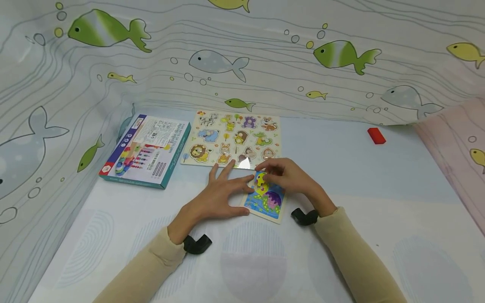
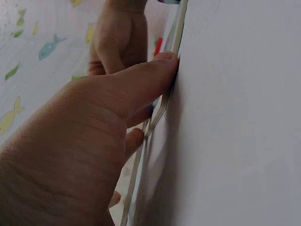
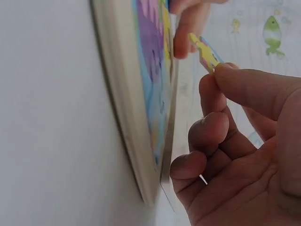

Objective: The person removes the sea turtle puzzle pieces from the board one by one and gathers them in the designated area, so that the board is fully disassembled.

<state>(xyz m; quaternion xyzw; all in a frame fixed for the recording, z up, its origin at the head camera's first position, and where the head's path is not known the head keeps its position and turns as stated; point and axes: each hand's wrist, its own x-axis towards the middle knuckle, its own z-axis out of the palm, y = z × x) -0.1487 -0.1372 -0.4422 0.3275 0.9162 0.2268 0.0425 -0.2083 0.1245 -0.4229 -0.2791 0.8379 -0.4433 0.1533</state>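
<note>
A small picture puzzle [image 1: 270,204] with a yellow, purple and blue sea creature lies on the table between the hands. My right hand [image 1: 293,176] pinches a thin yellow-and-blue puzzle piece [image 3: 205,54] between thumb and index finger; the right wrist view shows it raised off the board, its other fingers curled loosely. Fingers spread, my left hand [image 1: 214,195] rests along the puzzle's left side. Its thumb [image 2: 164,61] touches the board's edge in the left wrist view, and other fingertips reach the picture's upper left.
Behind the puzzle lies a wooden animal peg board [image 1: 229,130]. A boxed toy [image 1: 147,147] lies at the left, beside that board. Far off at the right is a red block [image 1: 376,136]. A fish-patterned sheet [image 1: 273,80] rises behind the table.
</note>
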